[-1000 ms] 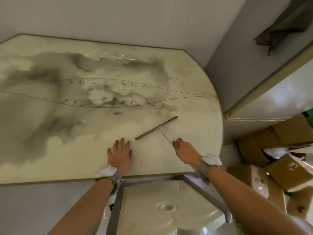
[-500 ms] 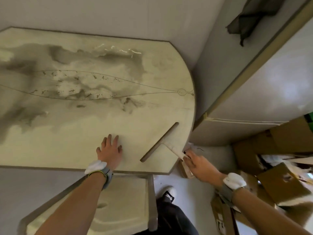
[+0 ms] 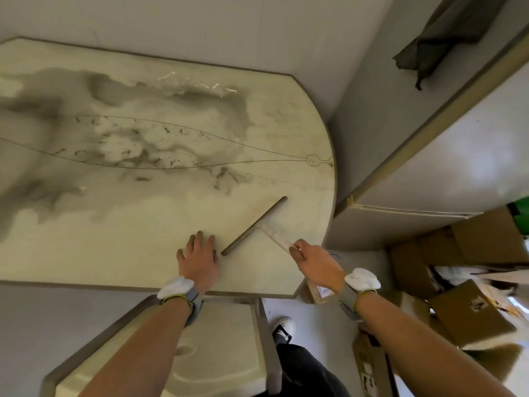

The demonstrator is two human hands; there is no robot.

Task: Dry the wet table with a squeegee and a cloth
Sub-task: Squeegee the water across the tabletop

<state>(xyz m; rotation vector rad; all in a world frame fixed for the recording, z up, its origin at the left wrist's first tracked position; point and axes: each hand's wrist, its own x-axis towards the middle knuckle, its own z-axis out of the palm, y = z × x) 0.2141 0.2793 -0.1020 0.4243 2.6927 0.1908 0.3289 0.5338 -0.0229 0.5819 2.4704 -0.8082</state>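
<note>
the left hand (image 3: 200,257) lies flat on the desk (image 3: 86,247) with fingers straight and spread, holding nothing, its fingertips just left of the near end of the squeegee (image 3: 254,224). the blade sits on the dry-looking corner, slanting away from that hand toward the rounded edge. the pale handle runs back to the right hand (image 3: 317,263), which pinches only its tip between curled fingers and thumb. to pull water well, the grip probably wants to slide further up the handle, so the blade presses evenly along its whole length. the blade likely needs carrying out beyond the left hand's fingertips, into the wet patch (image 3: 57,110), then drawing back in one steady stroke toward an edge, with the bracing hand kept clear of the path. the dark wetness spreads far ahead and left of the left hand, with a glint at its far rim, so most drying seems yet to do. below the wrists stands a pale chair (image 3: 223,348). right of the right hand are a white cabinet (image 3: 458,138) and cardboard boxes (image 3: 472,310), and high above them hangs a dark cloth (image 3: 446,32); whether it is the drying cloth i cannot tell.
</note>
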